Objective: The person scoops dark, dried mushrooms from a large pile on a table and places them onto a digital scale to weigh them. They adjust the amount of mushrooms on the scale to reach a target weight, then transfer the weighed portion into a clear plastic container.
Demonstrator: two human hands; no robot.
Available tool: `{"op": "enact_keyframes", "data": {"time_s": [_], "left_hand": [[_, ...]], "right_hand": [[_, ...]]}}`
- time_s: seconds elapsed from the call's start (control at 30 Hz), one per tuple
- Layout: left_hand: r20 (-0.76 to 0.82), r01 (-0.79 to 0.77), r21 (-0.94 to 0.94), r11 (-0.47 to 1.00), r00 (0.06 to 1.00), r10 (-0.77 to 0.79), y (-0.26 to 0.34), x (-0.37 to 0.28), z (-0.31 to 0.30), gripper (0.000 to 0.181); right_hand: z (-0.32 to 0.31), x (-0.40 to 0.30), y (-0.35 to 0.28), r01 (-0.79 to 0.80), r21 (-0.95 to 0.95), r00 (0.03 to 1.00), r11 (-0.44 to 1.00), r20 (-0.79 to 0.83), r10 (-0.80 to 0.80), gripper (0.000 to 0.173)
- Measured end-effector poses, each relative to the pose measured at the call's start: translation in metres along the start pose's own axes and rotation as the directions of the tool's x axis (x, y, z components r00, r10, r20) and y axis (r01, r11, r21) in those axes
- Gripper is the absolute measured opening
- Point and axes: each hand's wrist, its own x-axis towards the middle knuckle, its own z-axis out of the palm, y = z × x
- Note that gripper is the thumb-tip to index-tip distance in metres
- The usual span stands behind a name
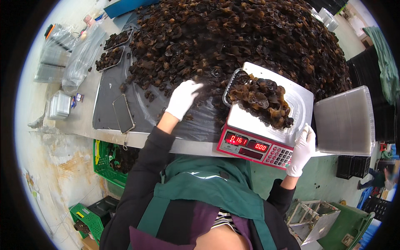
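My left hand (184, 98), in a white glove, hovers at the near edge of a large heap of dark brown wood ear mushrooms (237, 34). Its thumb and forefinger are slightly apart, with nothing visible between them. My right hand (303, 150), also gloved, is at the right edge of a red digital scale (225, 147) with lit red digits. Its fingertips are close together by the steel weighing plate (300, 90); whether they grip anything is unclear. A clear plastic tray (230, 86) lies on the plate, and wood ear mushrooms (261, 98) are piled over it.
A tall stack of clear trays (343, 122) stands right of the scale. A phone (123, 113) lies on the black sheet (106, 93) at left. Beyond it are two filled trays (111, 57). Green crates (109, 175) sit below the table. A person (379, 179) is far right.
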Motion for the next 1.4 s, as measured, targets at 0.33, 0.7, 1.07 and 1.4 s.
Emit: {"op": "enact_keyframes", "data": {"time_s": [0.33, 0.7, 1.07, 1.4], "left_hand": [[-0.016, 0.205, -0.635, 0.744, 0.960, -0.279, -0.009, -0.004, -0.003, 0.028], [-0.139, -0.323, -0.452, 0.831, 0.946, 0.293, 0.110, 0.090, -0.043, 0.033], [0.292, -0.199, -0.463, 0.864, 0.886, 0.361, 0.101, 0.181, 0.007, 0.024], [0.695, 0.505, -0.630, 0.590, 0.705, 0.139, 0.078, 0.083, -0.030, 0.015]], "right_hand": [[0.000, -0.003, -0.005, 0.044, -0.071, 0.998, 0.997, -0.032, -0.046, 0.025], [-0.014, -0.015, -0.020, 0.119, -0.129, 0.992, 0.985, -0.018, -0.122, 0.022], [0.015, -0.055, -0.052, -0.246, 0.239, 0.844, 0.940, 0.529, 0.086, 0.026], [0.032, -0.066, -0.058, -0.515, 0.476, 0.787, 0.713, 0.592, 0.173, 0.030]]}}
